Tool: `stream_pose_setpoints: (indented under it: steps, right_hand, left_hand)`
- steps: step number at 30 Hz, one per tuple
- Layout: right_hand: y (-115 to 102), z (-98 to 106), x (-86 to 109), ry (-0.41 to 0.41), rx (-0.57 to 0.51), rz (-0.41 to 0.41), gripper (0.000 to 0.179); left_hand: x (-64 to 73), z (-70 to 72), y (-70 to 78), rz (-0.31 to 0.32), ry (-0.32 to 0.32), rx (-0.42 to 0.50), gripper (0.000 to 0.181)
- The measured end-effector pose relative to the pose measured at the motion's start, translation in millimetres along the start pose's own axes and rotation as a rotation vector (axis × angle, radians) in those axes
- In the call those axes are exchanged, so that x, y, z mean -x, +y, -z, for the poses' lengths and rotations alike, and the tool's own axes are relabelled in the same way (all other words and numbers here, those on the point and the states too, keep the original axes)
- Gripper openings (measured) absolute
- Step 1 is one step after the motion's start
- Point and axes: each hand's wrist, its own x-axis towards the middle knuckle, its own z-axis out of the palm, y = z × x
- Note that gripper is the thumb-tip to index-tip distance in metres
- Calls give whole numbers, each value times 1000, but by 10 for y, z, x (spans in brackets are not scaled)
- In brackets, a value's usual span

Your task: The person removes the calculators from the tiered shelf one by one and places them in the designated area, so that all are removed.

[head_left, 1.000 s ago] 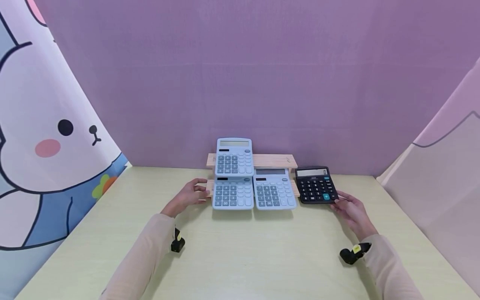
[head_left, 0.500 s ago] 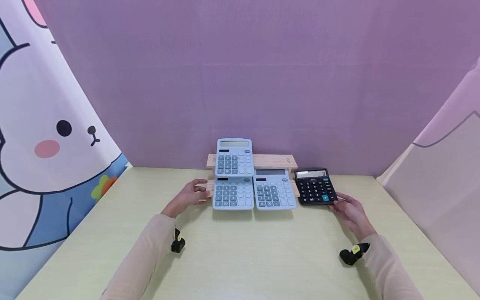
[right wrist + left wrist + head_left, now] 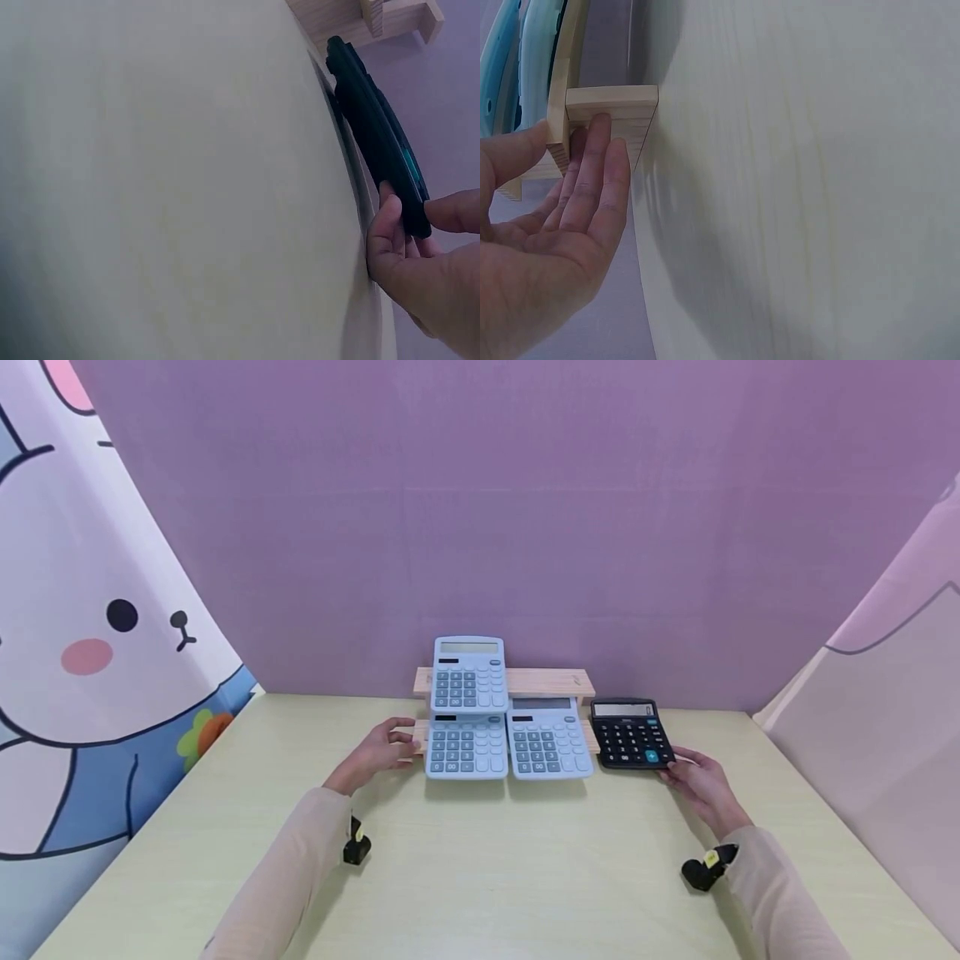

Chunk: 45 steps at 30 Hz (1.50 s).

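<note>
My left hand [image 3: 372, 755] holds the left end of the lower slat of a two-level wooden rack [image 3: 551, 682]. In the left wrist view the thumb is at the front of the slat [image 3: 566, 71], with the fingers behind it. Between thumb and fingers, my right hand [image 3: 707, 789] pinches the lower right corner of a black calculator [image 3: 632, 735]. That calculator leans back at the rack's right end, showing a 0 on its display. One light blue calculator [image 3: 468, 675] sits on the upper level; two more, a left one [image 3: 465, 747] and a right one [image 3: 551, 742], fill the lower level.
The rack stands near the back of a pale wood-grain table [image 3: 480, 868], before a purple backdrop [image 3: 480, 527]. A cartoon-printed cloth [image 3: 90, 710] hangs on the left and a pale cloth [image 3: 885, 760] on the right. Each wrist carries a small black camera.
The black calculator has dipped very slightly and shifted a little in my right hand's grip. My left hand, the rack and the blue calculators hold their places.
</note>
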Motion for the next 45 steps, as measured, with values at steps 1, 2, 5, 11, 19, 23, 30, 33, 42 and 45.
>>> stream_pose_setpoints:
  steps: [1, 2, 5, 11, 19, 23, 30, 33, 42, 45]
  right_hand:
    - [0, -5, 0, 7, 23, 0, 54]
    - [0, -9, -2, 15, 46, -1, 55]
    - [-6, -22, -3, 23, 105, -7, 57]
    - [-11, -15, -23, 6, 163, -5, 59]
    - [-23, -6, -29, 16, 304, -33, 59]
    - [-18, -1, -52, 30, 396, -48, 57]
    - [-16, -2, -58, 41, 437, -52, 56]
    - [-21, -7, -56, 44, 435, -60, 56]
    - [-1, 20, -73, 36, 465, -40, 56]
    - [-2, 24, -78, 46, 500, -49, 56]
  left_hand:
    - [-1, -2, 0, 2, 1, 2, 54]
    - [-2, -3, 0, 3, 1, 1, 54]
    - [-5, -4, -1, 4, 3, 1, 54]
    - [-7, -1, -1, 9, 3, 2, 54]
    - [42, -9, 15, -13, -6, -2, 55]
    - [66, -12, 25, -13, -3, -9, 55]
    - [72, -11, 30, -5, 3, -20, 55]
    - [66, -10, 29, 0, 7, -21, 55]
    - [79, -12, 41, -7, 4, -19, 55]
    - [71, -10, 30, -12, 2, -17, 55]
